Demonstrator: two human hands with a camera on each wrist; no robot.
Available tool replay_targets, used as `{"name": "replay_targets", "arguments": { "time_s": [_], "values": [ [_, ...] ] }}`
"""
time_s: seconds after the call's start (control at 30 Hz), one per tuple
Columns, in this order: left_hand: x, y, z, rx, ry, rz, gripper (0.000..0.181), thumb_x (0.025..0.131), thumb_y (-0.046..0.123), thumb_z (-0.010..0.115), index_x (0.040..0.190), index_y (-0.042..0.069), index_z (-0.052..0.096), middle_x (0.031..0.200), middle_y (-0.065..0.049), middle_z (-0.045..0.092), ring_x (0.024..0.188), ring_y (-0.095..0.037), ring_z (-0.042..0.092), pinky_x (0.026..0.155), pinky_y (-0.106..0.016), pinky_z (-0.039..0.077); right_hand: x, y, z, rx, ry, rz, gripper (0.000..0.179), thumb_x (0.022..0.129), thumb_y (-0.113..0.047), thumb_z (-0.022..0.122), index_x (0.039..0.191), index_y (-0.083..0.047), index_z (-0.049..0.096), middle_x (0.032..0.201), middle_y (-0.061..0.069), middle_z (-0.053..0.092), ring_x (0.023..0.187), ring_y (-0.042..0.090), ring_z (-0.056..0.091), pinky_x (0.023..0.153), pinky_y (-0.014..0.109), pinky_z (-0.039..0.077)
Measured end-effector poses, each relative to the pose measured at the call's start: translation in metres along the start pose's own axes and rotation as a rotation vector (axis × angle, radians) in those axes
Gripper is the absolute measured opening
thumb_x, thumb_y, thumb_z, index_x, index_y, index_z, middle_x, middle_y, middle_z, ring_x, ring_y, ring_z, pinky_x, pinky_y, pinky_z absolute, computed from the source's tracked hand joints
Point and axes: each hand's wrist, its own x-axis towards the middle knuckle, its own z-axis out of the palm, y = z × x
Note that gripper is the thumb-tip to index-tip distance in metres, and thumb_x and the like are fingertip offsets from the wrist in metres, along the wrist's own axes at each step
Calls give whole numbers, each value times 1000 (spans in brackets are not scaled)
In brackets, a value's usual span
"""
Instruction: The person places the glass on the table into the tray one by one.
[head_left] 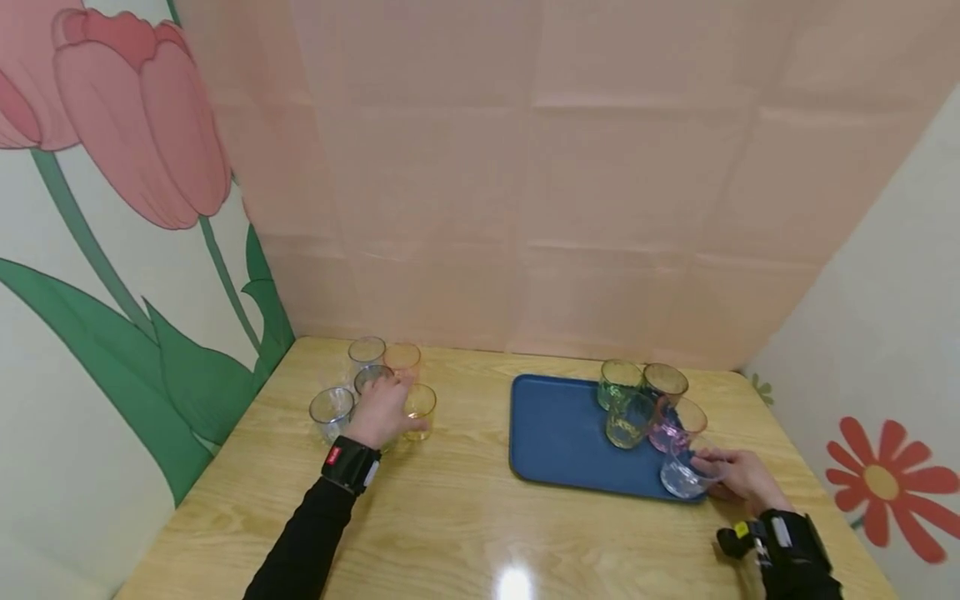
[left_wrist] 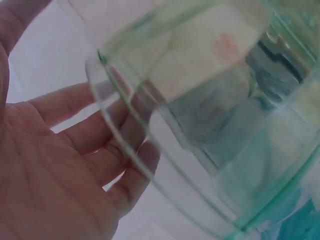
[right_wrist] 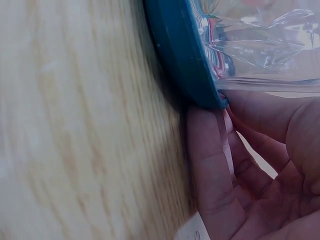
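Observation:
On the left, my left hand (head_left: pixel 381 410) reaches over a cluster of drinking glasses, between a bluish glass (head_left: pixel 331 412) and a yellow glass (head_left: pixel 422 406). A green-tinted glass (left_wrist: pixel 200 130) lies close before its spread, nearly straight fingers (left_wrist: pixel 95 130) in the left wrist view. Across the table, my right hand (head_left: pixel 738 475) pinches the blue tray (head_left: pixel 558 433) at its near right corner. In the right wrist view, the thumb lies over the tray rim (right_wrist: pixel 187 60) and fingers are beneath it. A clear glass (head_left: pixel 684 477) stands on the tray right beside the thumb.
Bunched at the tray's right side are a green glass (head_left: pixel 619 385), a brown glass (head_left: pixel 666 381), a yellow-green glass (head_left: pixel 628 421) and a pink glass (head_left: pixel 675 425). An orange glass (head_left: pixel 403 358) stands at the back of the left cluster. Walls border the wooden table (head_left: pixel 465 533).

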Motion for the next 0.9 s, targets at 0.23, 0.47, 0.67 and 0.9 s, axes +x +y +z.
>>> {"name": "replay_targets", "arguments": {
  "time_s": [0.23,0.47,0.67,0.9],
  "values": [
    [4,4,3,8,24,-8,89,73,41,92,142,-1,55,137,-19,58,126,-41,53,108,-55,37,0,-6,0,4,8,-25,58,96,-31,73,127,15,59,113,22,68,84,11,63,70,31,59],
    [9,8,11,-113,86,-13,80,68,32,95,129,-4,58,123,-20,59,112,-37,59,95,-52,50,-1,-7,2,16,-1,-42,49,96,-29,73,121,13,64,101,8,71,82,11,62,69,31,58],
    [16,22,18,-404,174,-22,83,72,21,88,140,-5,47,128,-25,60,112,-39,61,89,-50,53,-1,-3,2,-6,6,-27,53,94,-31,75,122,13,64,107,16,70,84,12,62,70,30,57],
    [28,51,30,-764,166,-14,79,75,15,85,140,2,43,127,-24,52,118,-42,56,87,-49,51,-1,0,1,14,3,-5,50,93,-31,76,120,11,66,106,13,70,85,13,62,70,31,58]
  ]
}}
